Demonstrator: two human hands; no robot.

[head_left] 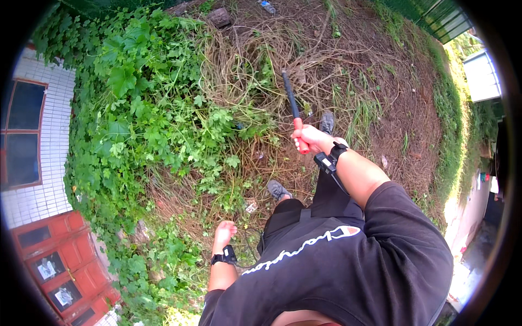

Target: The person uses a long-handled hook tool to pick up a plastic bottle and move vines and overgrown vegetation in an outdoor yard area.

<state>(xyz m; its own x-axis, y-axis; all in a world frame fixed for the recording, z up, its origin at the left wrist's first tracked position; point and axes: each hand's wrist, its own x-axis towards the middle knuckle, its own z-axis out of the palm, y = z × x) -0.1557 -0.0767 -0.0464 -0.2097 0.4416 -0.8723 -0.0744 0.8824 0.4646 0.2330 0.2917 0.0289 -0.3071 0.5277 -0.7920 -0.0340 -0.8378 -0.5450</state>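
Note:
My right hand (308,138) is wrapped round the red grip of a long, straight black tool (292,99). The tool points forward over the dry vines, and its far tip (284,72) is too small to show what kind of tool it is. Lower and to the left, my left hand (225,230) hangs beside the green leaves with its fingers loosely bent and nothing visible in it. Each wrist wears a black strap with a small device. A tangle of brown cut-looking vines (239,70) lies ahead, just left of the tool.
Dense leafy vines (136,98) cover the ground on the left, up to a white-tiled wall (57,108) and red door (65,261). My shoes (278,189) stand among stems. A log piece (219,17) and plastic bottle (266,6) lie far ahead; a green fence (435,16) stands far right.

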